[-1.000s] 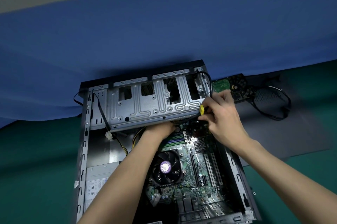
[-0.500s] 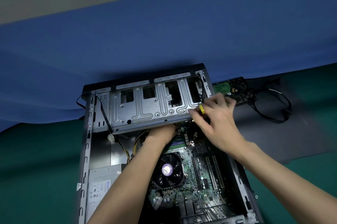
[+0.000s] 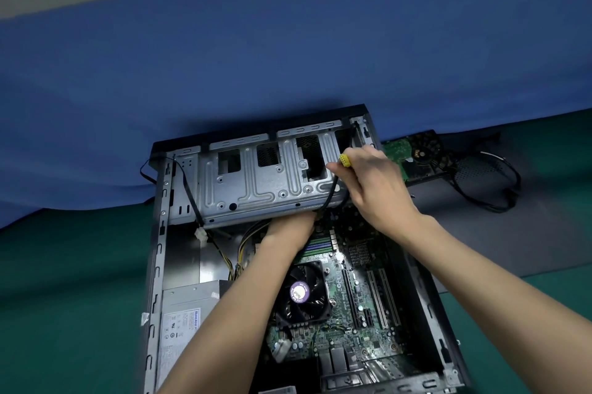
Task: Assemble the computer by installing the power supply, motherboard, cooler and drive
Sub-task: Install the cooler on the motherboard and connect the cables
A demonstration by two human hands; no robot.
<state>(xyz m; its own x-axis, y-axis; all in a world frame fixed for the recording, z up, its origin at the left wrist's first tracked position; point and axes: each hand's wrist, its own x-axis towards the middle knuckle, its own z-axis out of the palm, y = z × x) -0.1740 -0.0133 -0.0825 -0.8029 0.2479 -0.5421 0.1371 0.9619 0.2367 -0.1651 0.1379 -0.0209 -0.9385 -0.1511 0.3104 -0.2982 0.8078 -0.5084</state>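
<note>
An open computer case [image 3: 157,265] lies on the table. Inside it sit the green motherboard [image 3: 362,323], the black cooler fan [image 3: 302,292] and the grey power supply [image 3: 185,313]. The silver drive cage [image 3: 256,182] spans the far end. My right hand [image 3: 374,185] pinches a black cable by its yellow connector [image 3: 344,159], raised over the cage's right end. My left hand [image 3: 290,228] reaches under the cage's near edge, its fingers hidden. The drive [image 3: 413,156], circuit board up, lies outside the case to the right.
A blue cloth [image 3: 288,57] hangs behind the case. Black cables [image 3: 493,188] coil on a dark mat right of the drive. Loose yellow and black wires [image 3: 237,252] and a white plug [image 3: 201,235] lie beside the power supply. Green table surface [image 3: 64,297] surrounds the case.
My right hand has lifted the yellow connector up from the motherboard edge to above the cage's right end, drawing the black cable with it. My left hand has stayed under the cage.
</note>
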